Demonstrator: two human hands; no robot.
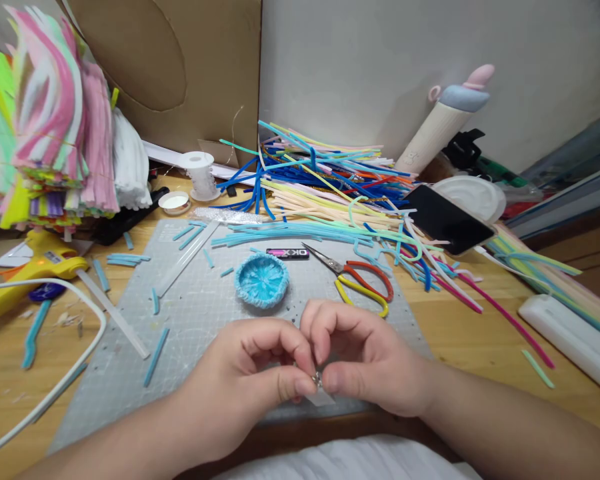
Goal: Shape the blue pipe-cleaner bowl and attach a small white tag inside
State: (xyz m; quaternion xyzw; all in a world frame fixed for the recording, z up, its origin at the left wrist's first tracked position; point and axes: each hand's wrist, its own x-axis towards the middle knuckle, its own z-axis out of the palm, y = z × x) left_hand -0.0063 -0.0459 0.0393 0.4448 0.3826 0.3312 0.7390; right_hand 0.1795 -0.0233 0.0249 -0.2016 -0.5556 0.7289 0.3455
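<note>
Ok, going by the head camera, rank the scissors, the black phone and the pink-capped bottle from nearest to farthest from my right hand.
From the right hand, which pinches a small silvery piece with the left hand:
1. Scissors, just beyond it on the mat.
2. Black phone, farther back, to the right.
3. Pink-capped bottle, farthest, at the back right.

The wooden table carried a grey cutting mat at the centre of the frame. A heap of coloured pipe cleaners lay at upper centre, beside a dark phone. A yellow glue gun rested at the left edge. At lower right lay a long white piece, possibly a case.
</note>
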